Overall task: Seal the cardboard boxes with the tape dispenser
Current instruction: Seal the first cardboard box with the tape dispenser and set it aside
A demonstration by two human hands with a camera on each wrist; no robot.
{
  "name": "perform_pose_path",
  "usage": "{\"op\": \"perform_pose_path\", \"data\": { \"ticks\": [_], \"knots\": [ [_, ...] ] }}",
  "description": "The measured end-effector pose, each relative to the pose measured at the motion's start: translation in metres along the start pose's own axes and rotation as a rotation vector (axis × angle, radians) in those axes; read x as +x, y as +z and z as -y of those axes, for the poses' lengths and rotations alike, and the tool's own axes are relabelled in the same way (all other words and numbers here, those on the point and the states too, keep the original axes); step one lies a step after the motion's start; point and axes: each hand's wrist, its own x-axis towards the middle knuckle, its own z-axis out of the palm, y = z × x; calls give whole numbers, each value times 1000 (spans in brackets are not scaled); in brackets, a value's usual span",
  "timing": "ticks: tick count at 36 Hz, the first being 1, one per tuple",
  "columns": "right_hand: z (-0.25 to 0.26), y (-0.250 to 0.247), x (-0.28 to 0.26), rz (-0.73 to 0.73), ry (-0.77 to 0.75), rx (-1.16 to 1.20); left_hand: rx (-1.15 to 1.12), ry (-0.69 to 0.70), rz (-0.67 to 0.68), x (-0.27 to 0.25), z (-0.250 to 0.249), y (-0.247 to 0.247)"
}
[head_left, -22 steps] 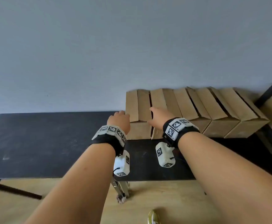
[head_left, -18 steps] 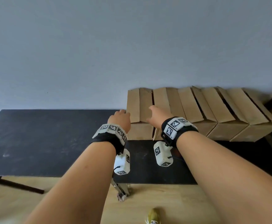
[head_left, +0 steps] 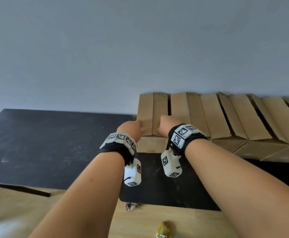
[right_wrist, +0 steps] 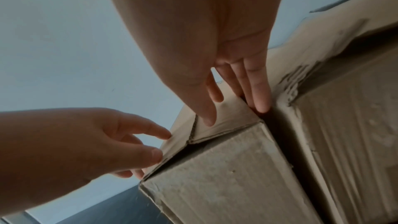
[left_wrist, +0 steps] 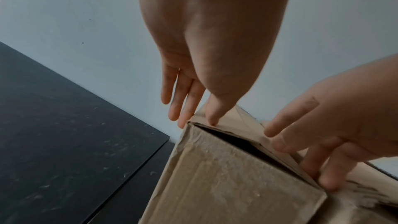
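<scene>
Several brown cardboard boxes stand in a row against the wall on a black table point(head_left: 45, 143). Both my hands are at the leftmost box point(head_left: 152, 145), whose top flaps lie folded down with a dark slit under them. My left hand point(head_left: 131, 129) has its thumb on the left flap and straight fingers point(left_wrist: 183, 108) down the box's point(left_wrist: 226, 176) left side. On the right flap rests the thumb of my right hand point(head_left: 166, 124), and its straight fingers point(right_wrist: 258, 91) reach into the gap beside the second box point(right_wrist: 344, 125). No tape dispenser is in view.
The other boxes point(head_left: 243, 121) run to the right, close together, flaps folded down. To the left, the black tabletop stretches along the grey wall point(head_left: 140, 48). Below its near edge lies a wooden floor point(head_left: 157, 220) with a small yellow-green object point(head_left: 163, 229).
Both hands stay at the near corners of the leftmost box and have shifted only slightly. The head view has turned a little to the left.
</scene>
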Motion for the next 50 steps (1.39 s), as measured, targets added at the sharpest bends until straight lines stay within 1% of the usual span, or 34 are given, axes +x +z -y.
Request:
{"op": "perform_pose_path", "data": {
  "ticks": [4, 8, 12, 17, 24, 26, 29, 32, 34, 37, 44, 47, 50],
  "knots": [
    [8, 7, -7, 11, 8, -15, -10, 12, 2, -8, 9, 3],
    [16, 18, -21, -18, 18, 11, -51, 42, 8, -23, 19, 8],
    [22, 34, -34, -47, 31, 81, -89, 73, 24, -44, 30, 17],
    [23, 55, -55, -59, 72, 162, -111, 113, 7, -68, 39, 32],
    [14, 72, -82, -107, 85, 259, -145, 161, -11, -98, 37, 50],
    [9, 72, -88, -113, 75, 274, -125, 160, -25, -105, 33, 52],
    [0, 72, -96, -135, 60, 313, -24, 128, -100, -114, 27, 51],
    [-14, 70, -103, -165, 51, 331, 40, 130, -213, -119, 16, 48],
    [-27, 68, -109, -176, 51, 333, 39, 164, -283, -120, 6, 46],
    [-53, 66, -116, -175, 76, 339, 29, 234, -341, -119, -16, 45],
    [-137, 77, -132, -152, 170, 330, 37, 379, -374, -113, -89, 53],
    [-172, 89, -133, -152, 216, 292, 21, 409, -378, -108, -118, 63],
    [-197, 101, -129, -101, 246, 241, -2, 416, -354, -102, -139, 76]
  ]
}}
